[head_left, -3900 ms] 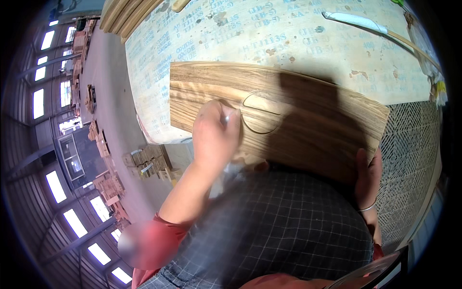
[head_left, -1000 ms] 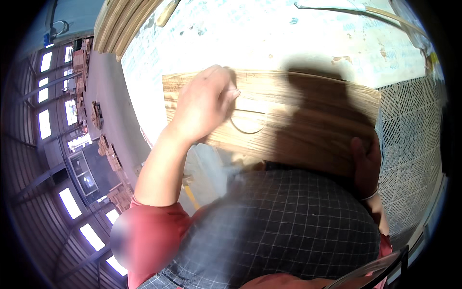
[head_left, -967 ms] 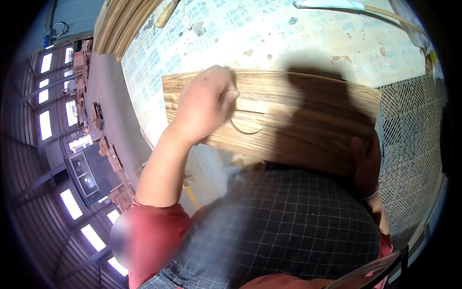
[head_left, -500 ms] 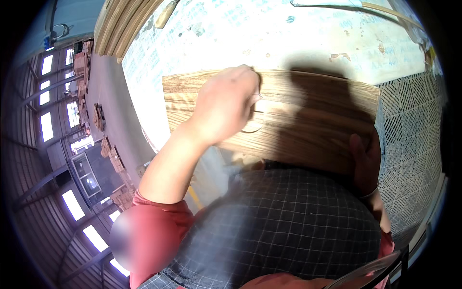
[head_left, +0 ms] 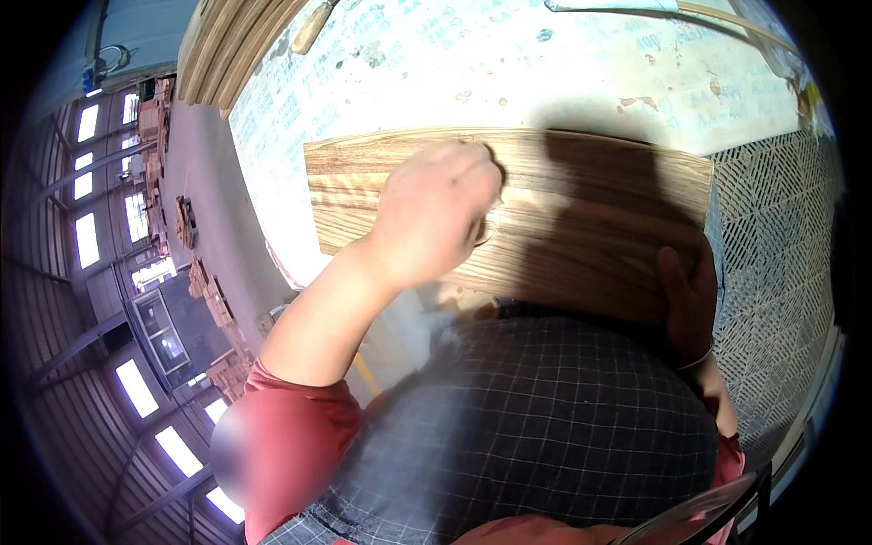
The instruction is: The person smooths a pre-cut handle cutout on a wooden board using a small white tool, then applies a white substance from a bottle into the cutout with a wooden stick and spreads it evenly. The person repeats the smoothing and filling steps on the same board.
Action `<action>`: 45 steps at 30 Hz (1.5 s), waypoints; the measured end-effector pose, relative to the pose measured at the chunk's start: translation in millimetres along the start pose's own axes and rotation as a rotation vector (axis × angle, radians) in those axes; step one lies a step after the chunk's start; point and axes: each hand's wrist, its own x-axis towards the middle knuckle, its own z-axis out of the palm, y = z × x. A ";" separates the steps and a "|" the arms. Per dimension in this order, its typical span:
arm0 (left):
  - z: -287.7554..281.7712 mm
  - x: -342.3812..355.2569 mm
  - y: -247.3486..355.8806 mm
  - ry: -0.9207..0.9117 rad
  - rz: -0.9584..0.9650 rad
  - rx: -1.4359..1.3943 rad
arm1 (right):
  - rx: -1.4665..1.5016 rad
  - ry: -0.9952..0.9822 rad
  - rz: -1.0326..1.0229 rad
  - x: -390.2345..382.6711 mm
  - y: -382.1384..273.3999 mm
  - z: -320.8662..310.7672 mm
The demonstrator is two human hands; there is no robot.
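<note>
Watching remotely, I see the left hand point(head_left: 440, 213) curled over the wooden board point(head_left: 581, 218) at the desk's point(head_left: 409, 104) near side; whether its fingers grasp anything, I cannot tell. The right hand point(head_left: 690, 295) clasps the right end; slackening there could let the board skid. Shadow obscures its right half; wood strips point(head_left: 232, 50) sit far left.

Gap between board point(head_left: 563, 204) and planks point(head_left: 232, 50)

Site: woodworking shop, ind. bldg. Evidence: my worktable point(head_left: 581, 82) w/ wood board point(head_left: 540, 213), stacked wood strips point(head_left: 232, 53); to my L, wood piles point(head_left: 229, 374) near ribbed wall point(head_left: 59, 350) w/ windows point(head_left: 136, 388).
</note>
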 end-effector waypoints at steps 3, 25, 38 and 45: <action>-4.2 2.2 -1.4 -0.042 0.066 -0.007 | 0.006 0.004 0.011 -0.6 -3.1 0.9; 14.6 -73.0 44.1 0.047 -0.476 0.085 | 0.044 -0.151 -0.105 18.5 24.3 -12.6; -27.1 -38.3 49.5 -0.175 -1.196 -0.696 | 0.027 -0.083 -0.189 10.6 14.1 -9.5; 27.5 -62.4 27.6 0.435 -0.774 -0.188 | 0.051 -0.114 -0.123 7.2 8.0 -5.2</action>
